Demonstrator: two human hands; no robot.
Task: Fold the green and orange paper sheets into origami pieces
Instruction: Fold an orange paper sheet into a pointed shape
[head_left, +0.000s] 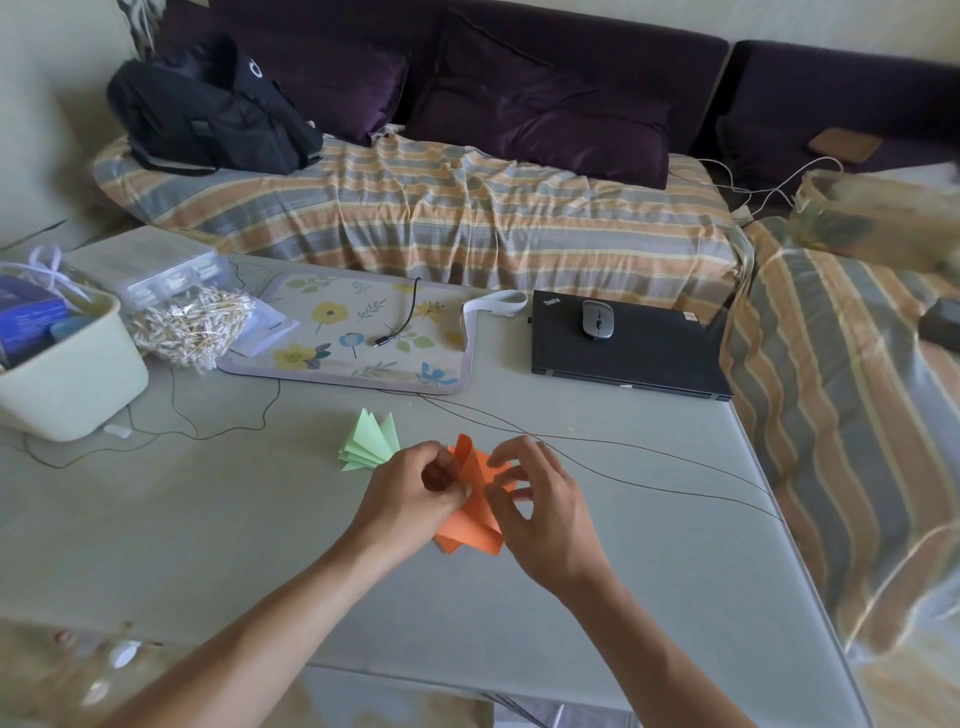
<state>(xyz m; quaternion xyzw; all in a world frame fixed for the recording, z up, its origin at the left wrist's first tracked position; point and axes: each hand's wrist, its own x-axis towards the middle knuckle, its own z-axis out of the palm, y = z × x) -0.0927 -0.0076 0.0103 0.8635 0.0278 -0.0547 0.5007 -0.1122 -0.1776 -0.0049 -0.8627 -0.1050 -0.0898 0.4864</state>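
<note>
Both hands together over grey table (208, 545), working orange paper (470, 525). Left hand (415, 493) curled, thumb and fingers pinched on orange sheet's left edge near its upper end. Right hand (540, 514) just beside it, thumb and fingers bent onto sheet's right side; hard to tell pinch from press there. Orange paper partly folded, long axis running away from person, leaning slightly left at far end; one flap stood up and curled at far tip, near end flat on table below and between hands. Green paper (370, 441) already pleated into fan, lay just beyond and left of left hand, not touched; pleats gathered at lower left, points splayed up and to the right. Thin black cable (623, 447) crossed table just beyond right hand. Closed laptop (623, 345) with mouse (596, 319) on top, well beyond right hand.
</note>
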